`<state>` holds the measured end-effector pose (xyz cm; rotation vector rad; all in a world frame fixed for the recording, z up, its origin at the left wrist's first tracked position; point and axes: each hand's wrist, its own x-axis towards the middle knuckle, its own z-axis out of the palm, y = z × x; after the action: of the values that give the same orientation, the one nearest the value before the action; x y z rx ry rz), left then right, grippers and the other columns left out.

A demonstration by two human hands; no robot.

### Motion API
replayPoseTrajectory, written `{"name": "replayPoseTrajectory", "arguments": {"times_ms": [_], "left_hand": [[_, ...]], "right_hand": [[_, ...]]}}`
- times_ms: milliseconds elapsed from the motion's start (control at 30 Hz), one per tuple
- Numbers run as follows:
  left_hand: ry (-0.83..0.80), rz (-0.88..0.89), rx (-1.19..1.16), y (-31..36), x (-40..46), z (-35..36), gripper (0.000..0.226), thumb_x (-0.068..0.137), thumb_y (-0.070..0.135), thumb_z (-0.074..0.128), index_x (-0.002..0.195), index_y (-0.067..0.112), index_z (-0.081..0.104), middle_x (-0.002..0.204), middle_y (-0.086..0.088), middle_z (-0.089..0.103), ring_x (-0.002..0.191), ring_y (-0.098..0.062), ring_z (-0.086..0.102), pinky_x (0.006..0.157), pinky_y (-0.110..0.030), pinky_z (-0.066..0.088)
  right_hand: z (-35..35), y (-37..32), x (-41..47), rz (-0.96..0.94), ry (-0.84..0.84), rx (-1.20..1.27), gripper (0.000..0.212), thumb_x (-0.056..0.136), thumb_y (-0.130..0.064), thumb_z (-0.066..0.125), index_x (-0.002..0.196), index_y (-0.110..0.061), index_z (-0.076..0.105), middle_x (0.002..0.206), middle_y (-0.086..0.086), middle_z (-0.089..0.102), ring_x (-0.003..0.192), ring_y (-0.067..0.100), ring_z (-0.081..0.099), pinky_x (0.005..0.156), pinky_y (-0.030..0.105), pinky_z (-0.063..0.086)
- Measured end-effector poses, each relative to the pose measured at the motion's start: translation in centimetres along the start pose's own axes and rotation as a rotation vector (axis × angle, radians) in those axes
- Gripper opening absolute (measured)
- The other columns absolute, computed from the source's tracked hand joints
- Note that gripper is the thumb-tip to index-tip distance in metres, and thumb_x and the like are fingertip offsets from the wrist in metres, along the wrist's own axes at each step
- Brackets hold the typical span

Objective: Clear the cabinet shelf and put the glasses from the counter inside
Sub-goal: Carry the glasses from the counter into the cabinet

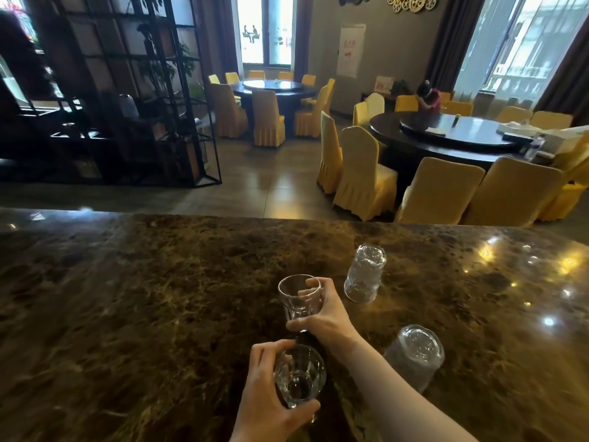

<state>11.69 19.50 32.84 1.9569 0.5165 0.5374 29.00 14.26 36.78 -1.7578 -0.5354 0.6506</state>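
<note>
A person holds two clear glasses above a dark marble worktop [159, 298] in a banquet hall, apparently gathering them for a cabinet that lies outside the picture. The upright glass [299, 302], mouth up, stands clear of the stone near the middle of the worktop, the right hand [325, 314] curled round its far side with fingertips at the rim and thumb low near the base, a grip that looks suited to carrying rather than setting down. Just nearer the camera, the left hand [271, 397] wraps a second glass [299, 374], tilted so its mouth faces the lens, thumb under and fingers over its wall. The right forearm reaches in from the lower right and crosses in front of the left hand.

Two more glasses wait on the worktop, both mouth down, which likely keeps dust out: one inverted glass [365, 274] just right of the upright glass, another inverted glass [414, 355] nearer the camera, right of the forearm. With both hands full, these two probably need a second trip.

Beyond the worktop's far edge stand round dining tables [462, 135] ringed by yellow-covered chairs [363, 177], and to the left a black open-frame shelf unit [134, 90].
</note>
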Motion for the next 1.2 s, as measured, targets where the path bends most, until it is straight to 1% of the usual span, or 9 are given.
{"name": "replayPoseTrajectory", "arguments": {"times_ms": [167, 300, 433, 533, 667, 833, 1033, 1100, 1200], "left_hand": [[-0.008, 0.002, 0.019, -0.1, 0.0, -0.2, 0.095, 0.049, 0.046, 0.093, 0.132, 0.033, 0.048, 0.128, 0.015, 0.042, 0.12, -0.007, 0.054, 0.101, -0.029, 0.053], [-0.008, 0.014, 0.025, 0.1, 0.0, -0.3, 0.095, 0.05, 0.044, 0.094, 0.132, 0.032, 0.048, 0.128, 0.014, 0.043, 0.119, -0.007, 0.055, 0.101, -0.027, 0.052], [-0.013, 0.012, 0.052, 0.2, 0.1, -0.3, 0.095, 0.05, 0.047, 0.093, 0.132, 0.033, 0.048, 0.128, 0.014, 0.042, 0.118, -0.005, 0.055, 0.099, -0.026, 0.052], [-0.017, 0.01, 0.054, 0.2, 0.2, -0.3, 0.095, 0.049, 0.049, 0.093, 0.131, 0.036, 0.048, 0.128, 0.016, 0.041, 0.117, -0.002, 0.054, 0.099, -0.027, 0.053], [-0.012, 0.011, 0.061, 0.1, 0.2, -0.3, 0.094, 0.048, 0.051, 0.094, 0.129, 0.04, 0.047, 0.128, 0.017, 0.042, 0.117, 0.002, 0.054, 0.097, -0.023, 0.053], [-0.018, 0.005, 0.07, 0.2, 0.1, -0.3, 0.094, 0.049, 0.05, 0.094, 0.129, 0.039, 0.048, 0.128, 0.016, 0.042, 0.117, -0.001, 0.055, 0.097, -0.023, 0.053], [-0.026, -0.003, 0.051, 0.6, 0.1, -0.4, 0.096, 0.048, 0.051, 0.096, 0.129, 0.039, 0.046, 0.128, 0.015, 0.043, 0.118, 0.01, 0.049, 0.099, -0.021, 0.051], [-0.059, -0.016, 0.063, 0.8, 0.2, -0.6, 0.102, 0.045, 0.056, 0.095, 0.131, 0.039, 0.043, 0.129, 0.016, 0.04, 0.118, 0.009, 0.048, 0.104, -0.023, 0.047], [-0.141, -0.043, 0.084, 2.2, 0.6, -1.3, 0.129, 0.033, 0.083, 0.082, 0.142, 0.034, 0.035, 0.131, 0.012, 0.037, 0.122, 0.001, 0.047, 0.112, -0.025, 0.039]], "right_hand": [[0.0, 1.3, 0.5, -0.013, -0.063, -0.1, 0.087, 0.057, -0.01, 0.094, 0.123, -0.039, 0.043, 0.12, -0.007, 0.063, 0.112, 0.016, 0.064, 0.094, 0.04, 0.059], [0.1, 2.1, 0.8, -0.058, -0.084, -0.191, 0.086, 0.059, -0.009, 0.093, 0.122, -0.04, 0.043, 0.119, -0.005, 0.061, 0.111, 0.01, 0.061, 0.082, 0.025, 0.059], [0.3, 2.7, 1.0, -0.08, -0.089, -0.258, 0.083, 0.062, -0.008, 0.091, 0.122, -0.041, 0.044, 0.115, -0.006, 0.061, 0.108, 0.009, 0.062, 0.082, 0.03, 0.062], [0.1, 2.9, 1.1, -0.093, -0.107, -0.299, 0.082, 0.063, -0.009, 0.092, 0.123, -0.039, 0.044, 0.115, -0.007, 0.062, 0.108, 0.01, 0.063, 0.084, 0.028, 0.061], [0.1, 3.0, 1.1, -0.104, -0.119, -0.343, 0.082, 0.064, -0.012, 0.093, 0.125, -0.037, 0.043, 0.117, -0.006, 0.063, 0.112, 0.014, 0.063, 0.089, 0.036, 0.061], [0.3, 2.9, 0.7, -0.107, -0.122, -0.353, 0.082, 0.065, -0.011, 0.093, 0.125, -0.035, 0.042, 0.124, -0.001, 0.063, 0.117, 0.018, 0.063, 0.092, 0.038, 0.06], [-0.1, 2.1, 0.3, -0.068, -0.177, -0.351, 0.092, 0.069, -0.017, 0.092, 0.141, -0.03, 0.037, 0.137, 0.003, 0.06, 0.128, 0.02, 0.058, 0.103, 0.038, 0.054], [-0.4, 1.6, 0.4, -0.028, -0.222, -0.375, 0.101, 0.07, -0.016, 0.091, 0.149, -0.03, 0.03, 0.145, 0.005, 0.054, 0.135, 0.024, 0.052, 0.108, 0.038, 0.05], [-1.4, 0.8, 0.7, 0.027, -0.254, -0.429, 0.108, 0.07, -0.012, 0.089, 0.155, -0.03, 0.024, 0.149, 0.006, 0.05, 0.139, 0.026, 0.048, 0.111, 0.04, 0.046]]}}
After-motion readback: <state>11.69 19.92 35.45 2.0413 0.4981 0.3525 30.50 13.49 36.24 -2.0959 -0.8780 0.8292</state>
